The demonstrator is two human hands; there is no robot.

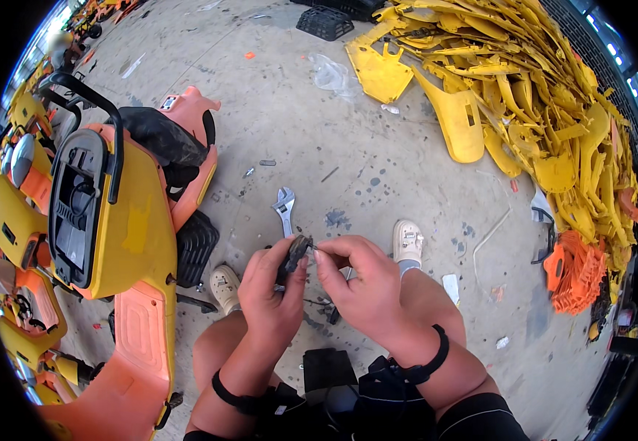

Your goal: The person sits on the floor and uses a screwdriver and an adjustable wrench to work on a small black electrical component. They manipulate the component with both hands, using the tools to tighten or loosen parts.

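Between the thumb and fingers of my left hand [271,290] is a small black part [293,259], dirty and roughly oblong; its kind cannot be made out. My right hand [363,283] is closed in a pinch, its fingertips meeting the right end of that part. What those fingertips grip is too small to name. On the concrete floor just beyond my left hand lies a silver adjustable wrench [284,209], its jaw pointing away from me. Some dark bits on the floor show below and between my hands, partly covered by them.
To my left stands a yellow and pink scooter body [131,228] with a black handle, and more such bodies behind it. A tall heap of yellow plastic panels [525,95] fills the far right. Orange pieces [580,275] lie stacked near it. Black crates [325,23] sit at the back.
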